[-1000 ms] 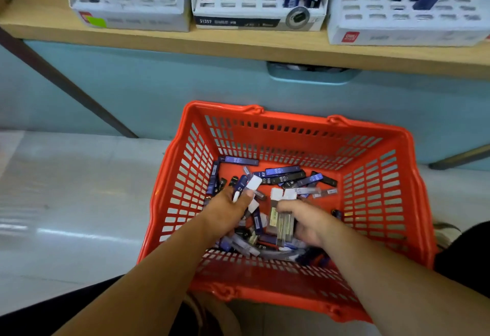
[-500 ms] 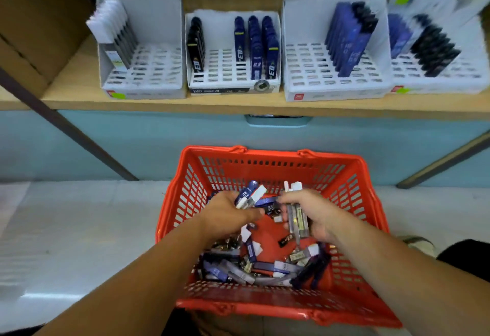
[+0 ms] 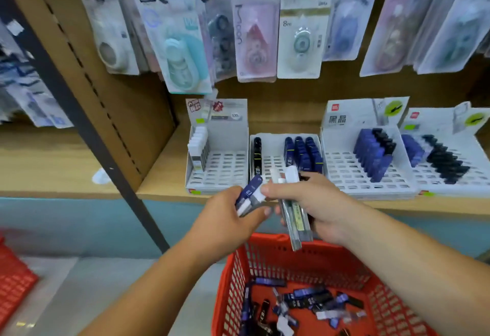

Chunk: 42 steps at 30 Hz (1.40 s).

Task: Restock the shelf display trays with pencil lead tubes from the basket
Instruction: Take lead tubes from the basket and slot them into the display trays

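The left hand (image 3: pixel 225 221) grips blue tubes (image 3: pixel 250 192) slanting up-right; the right hand (image 3: pixel 318 203) grips clear tubes (image 3: pixel 295 219) nearly upright, caps up.

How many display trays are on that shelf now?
4, side by side: leftmost tray with white tubes, second tray, third tray, rightmost tray cut by the frame edge; more may sit beyond.

Leftmost tray (image 3: pixel 225 171) has open slots, under overhanging blister packs (image 3: pixel 254 33).

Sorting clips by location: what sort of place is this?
Likely a stationery shop: carded correction tapes hang above a wooden shelf of pencil lead display trays, red shopping basket below.
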Motion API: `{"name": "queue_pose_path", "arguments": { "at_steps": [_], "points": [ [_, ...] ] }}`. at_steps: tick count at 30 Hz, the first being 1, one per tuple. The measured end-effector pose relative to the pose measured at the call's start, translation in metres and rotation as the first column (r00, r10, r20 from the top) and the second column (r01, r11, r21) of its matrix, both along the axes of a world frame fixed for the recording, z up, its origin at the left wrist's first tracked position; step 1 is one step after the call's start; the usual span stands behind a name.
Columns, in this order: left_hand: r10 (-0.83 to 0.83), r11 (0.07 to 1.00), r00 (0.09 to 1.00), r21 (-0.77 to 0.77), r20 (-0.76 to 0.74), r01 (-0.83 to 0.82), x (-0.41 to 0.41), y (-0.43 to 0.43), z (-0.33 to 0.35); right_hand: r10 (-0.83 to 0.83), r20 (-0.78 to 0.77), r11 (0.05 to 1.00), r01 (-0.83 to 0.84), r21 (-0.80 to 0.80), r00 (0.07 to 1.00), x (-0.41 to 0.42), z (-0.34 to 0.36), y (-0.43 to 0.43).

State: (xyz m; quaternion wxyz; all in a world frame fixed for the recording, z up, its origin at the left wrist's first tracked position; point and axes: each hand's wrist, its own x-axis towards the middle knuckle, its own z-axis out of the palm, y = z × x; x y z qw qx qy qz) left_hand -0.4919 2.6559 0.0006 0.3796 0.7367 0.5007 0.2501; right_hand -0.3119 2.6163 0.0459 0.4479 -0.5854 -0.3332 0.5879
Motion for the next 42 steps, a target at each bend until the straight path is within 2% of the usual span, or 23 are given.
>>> {"name": "queue_pose_path", "arguments": {
  "at_steps": [4,8,13,17,21,25,30,36,39,42],
  "points": [
    [0.006,1.0,1.0,0.004,0.017,-0.007,-0.011,0.014,0.003,-0.037,0.111,0.999,0.038,-0.003,0.993,-0.016,0.004,0.027],
    [-0.011,0.996,0.991,-0.085,0.136,0.023,-0.03,0.036,0.017,-0.058,0.295,0.993,0.024,0.117,0.954,-0.024,0.012,0.058],
    [0.251,0.961,0.935,-0.183,0.25,-0.209,-0.053,0.064,0.012,-0.085,0.405,0.964,-0.027,0.263,0.91,-0.044,0.022,0.104],
    [0.399,0.912,0.886,-0.208,0.238,-0.355,-0.077,0.086,-0.002,-0.114,0.545,0.932,-0.101,0.349,0.831,-0.061,0.023,0.138],
    [0.46,0.876,0.864,-0.265,0.206,-0.403,-0.091,0.098,-0.018,-0.086,0.687,0.897,-0.244,0.369,0.722,-0.08,0.013,0.161],
    [0.469,0.84,0.842,-0.43,0.268,-0.331,-0.094,0.099,-0.017,-0.116,0.764,0.862,-0.318,0.395,0.635,-0.091,-0.004,0.173],
    [0.416,0.875,0.859,-0.389,0.3,-0.288,-0.1,0.095,-0.016,-0.143,0.774,0.833,-0.347,0.431,0.617,-0.088,-0.013,0.171],
    [0.498,0.824,0.719,-0.524,0.485,-0.217,-0.1,0.093,-0.008,-0.087,0.866,0.797,-0.487,0.357,0.492,-0.089,-0.012,0.168],
    [0.52,0.813,0.705,-0.531,0.482,-0.237,-0.098,0.094,-0.004,-0.105,0.869,0.807,-0.469,0.358,0.483,-0.093,-0.014,0.167],
    [0.562,0.787,0.671,-0.563,0.484,-0.253,-0.095,0.096,-0.001,-0.082,0.893,0.752,-0.561,0.347,0.443,-0.099,-0.016,0.164]
  ]
}}
